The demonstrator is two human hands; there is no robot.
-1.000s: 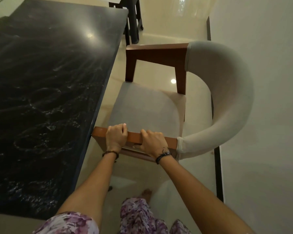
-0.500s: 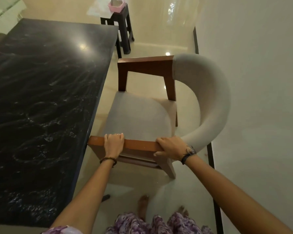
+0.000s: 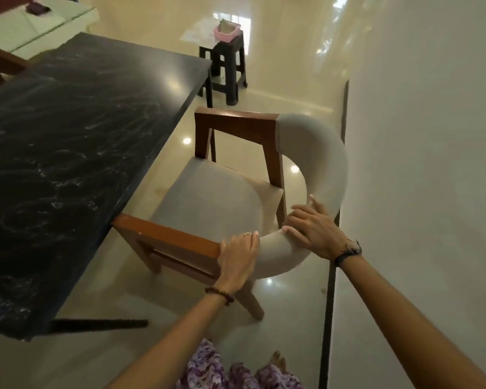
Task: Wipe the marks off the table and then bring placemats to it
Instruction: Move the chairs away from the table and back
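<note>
Head view. The black marble dining table (image 3: 76, 153) carries pale swirled smears across most of its top, densest toward the near long edge; the wiping therefore appears not yet done. No cloth and no placemats are visible, so both steps seem to remain. An armchair (image 3: 208, 203) stands at the table's right long edge, its near wooden arm touching that edge. The left hand (image 3: 237, 258) lies on the junction of wooden arm and padded backrest, fingers nearly straight, gripping nothing. The right hand (image 3: 310, 228) rests on the curved backrest, fingers loosely spread, enclosing nothing. A black stool (image 3: 225, 71) bearing a pink container (image 3: 227, 32) stands beyond the far corner.
</note>
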